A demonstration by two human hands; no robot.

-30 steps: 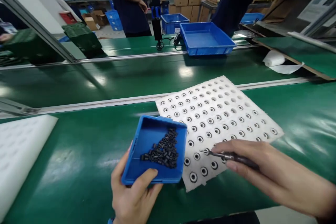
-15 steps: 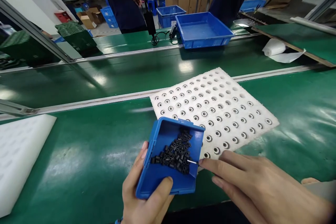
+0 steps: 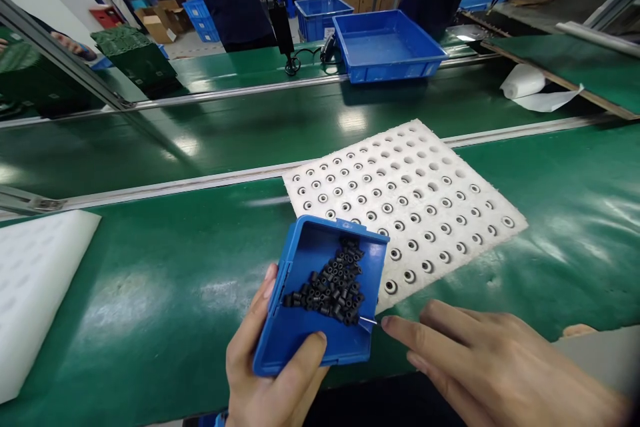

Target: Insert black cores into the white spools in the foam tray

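Note:
My left hand (image 3: 280, 360) grips a small blue plastic bin (image 3: 305, 340), tilted toward me, with the thumb over its near inside. A heap of small black tubular pieces (image 3: 333, 287) lies in the bin. My right hand (image 3: 480, 353) pinches a thin metal pick (image 3: 369, 320), whose tip reaches over the bin's right side beside the heap; its handle is mostly hidden by the fingers. Behind the bin lies a white foam tray (image 3: 450, 167) with rows of round holes. Many holes hold ring-shaped parts with dark centres; several toward the far right corner hold none.
Another white foam block (image 3: 40, 273) lies at the left on the green work surface (image 3: 175, 293). Beyond the metal rail stand a large blue crate (image 3: 390, 57) and a stack of green pieces (image 3: 135, 60). A white roll (image 3: 523, 82) lies at the right. People stand across the line.
The pick's tip has shifted down to the lower right edge of the black heap. My right hand has moved slightly down. The view has shifted a little.

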